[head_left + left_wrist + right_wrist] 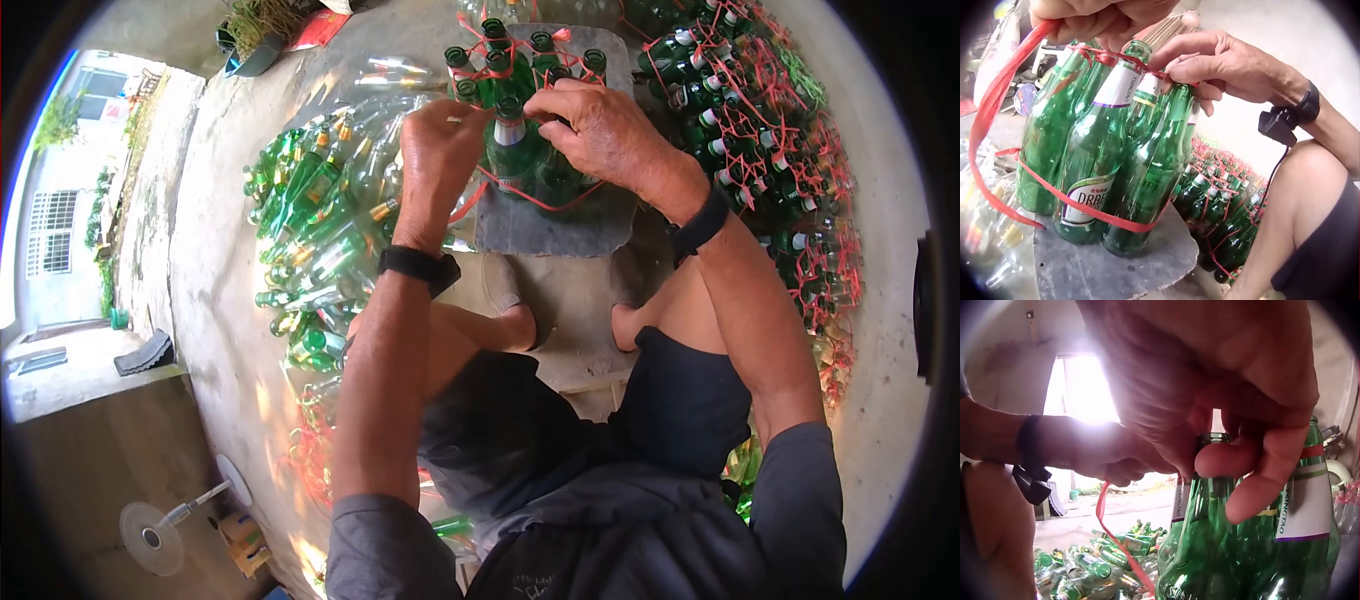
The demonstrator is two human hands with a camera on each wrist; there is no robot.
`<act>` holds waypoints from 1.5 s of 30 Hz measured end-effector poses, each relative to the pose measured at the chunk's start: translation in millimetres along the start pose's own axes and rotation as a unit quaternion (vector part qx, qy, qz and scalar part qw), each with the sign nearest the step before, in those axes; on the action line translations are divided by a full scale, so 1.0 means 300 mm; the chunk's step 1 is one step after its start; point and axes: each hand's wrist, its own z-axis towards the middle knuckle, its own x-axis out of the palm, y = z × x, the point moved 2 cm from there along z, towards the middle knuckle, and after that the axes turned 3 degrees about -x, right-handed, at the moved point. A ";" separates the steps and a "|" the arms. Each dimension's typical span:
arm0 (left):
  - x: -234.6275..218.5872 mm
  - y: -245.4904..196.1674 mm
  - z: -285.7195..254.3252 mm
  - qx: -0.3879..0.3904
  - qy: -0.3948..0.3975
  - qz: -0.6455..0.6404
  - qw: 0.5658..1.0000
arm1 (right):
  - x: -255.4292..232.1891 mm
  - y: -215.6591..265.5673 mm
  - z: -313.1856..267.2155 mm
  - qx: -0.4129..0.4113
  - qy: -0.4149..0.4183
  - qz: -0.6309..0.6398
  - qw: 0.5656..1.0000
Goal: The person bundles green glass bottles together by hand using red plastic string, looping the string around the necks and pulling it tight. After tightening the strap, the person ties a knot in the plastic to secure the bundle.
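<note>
A bundle of upright green glass bottles (513, 160) stands on a grey board (610, 235). Red plastic twine (1094, 212) circles their lower bodies, and another strand runs around the necks (1124, 57). My left hand (440, 145) is at the left of the nearest neck, its curled fingers gripping the twine; a loose tail (982, 137) hangs from them. On the other side, my right hand (605, 130) pinches the neck strand between thumb and forefinger, fingertips right at the bottle tops. Part of that pinch is hidden behind the fingers in the right wrist view.
Loose bottles (320, 240) lie piled on the floor at the left. Many bottles tied with red twine (745, 120) stand at the right. My feet (500, 285) are close to the board's near edge. A white fan (155, 538) stands at the lower left.
</note>
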 end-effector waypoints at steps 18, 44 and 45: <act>0.098 0.168 0.039 -0.058 0.028 -0.231 0.971 | -0.076 0.038 -0.028 0.027 0.033 -0.028 0.999; 0.174 0.074 -0.151 -0.087 0.069 -0.220 0.969 | -0.164 -0.068 -0.056 -0.018 0.085 0.010 0.996; 0.175 0.074 -0.151 -0.086 0.068 -0.221 0.969 | -0.165 -0.066 -0.056 -0.018 0.085 0.009 0.996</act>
